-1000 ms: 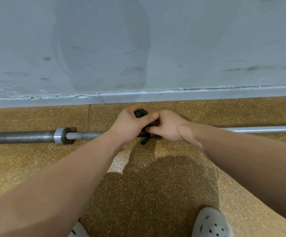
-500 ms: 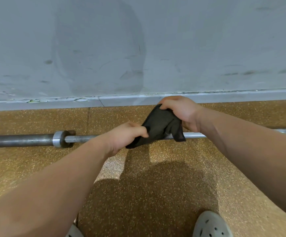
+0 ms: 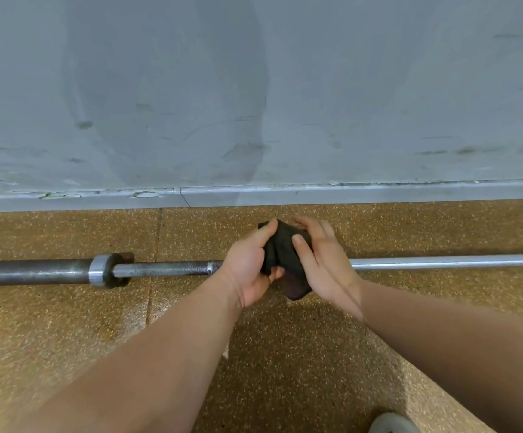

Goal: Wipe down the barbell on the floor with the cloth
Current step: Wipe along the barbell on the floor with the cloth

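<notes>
Both hands meet over the middle of the bar. Left hand [image 3: 249, 270] is curled about the left side of a dark cloth [image 3: 285, 260], thumb lying along the cloth's upper edge and fingertips tucked beneath, so that the cloth is gripped. Right hand [image 3: 322, 264] presses against the cloth's right side with fingers extended and only loosely bent, thumb laid across the fabric; it holds the cloth between thumb and palm. The cloth is bunched into a soft, creased wad between the two palms, a loose corner hanging toward the near side.

The barbell [image 3: 441, 262] lies on the floor [image 3: 66, 323], running left to right, parallel to the wall [image 3: 254, 89] on the far side. The hands and cloth cover its centre; whether the cloth touches the shaft cannot be told. To the right the shaft is smooth, bright steel; to the left it is duller and mottled, ending at a polished collar [image 3: 99, 270] and a thicker dark sleeve. The floor is speckled ochre rubber in tiles; the wall is scuffed grey. A pale perforated shoe [image 3: 391, 423] shows at the near right.
</notes>
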